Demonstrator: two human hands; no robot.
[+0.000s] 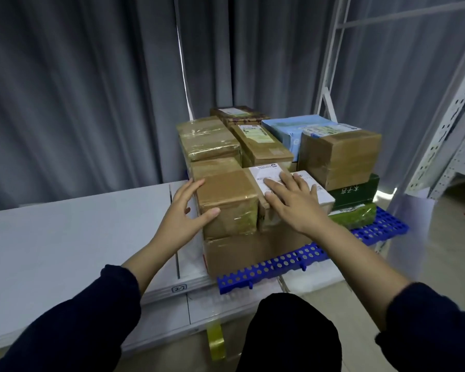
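Grey curtains hang behind a low white platform. Next to it, a blue perforated pallet carries a pile of parcels. At the pile's near corner, on top of a bigger carton, sits the taped brown box. The left hand presses its left side with straight fingers, thumb on the front face. The right hand lies flat and spread over the white label on top

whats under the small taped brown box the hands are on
Under the small taped brown cardboard box lies a larger plain cardboard box, resting on a blue perforated plastic pallet. Only the larger box's front shows; its top is covered.
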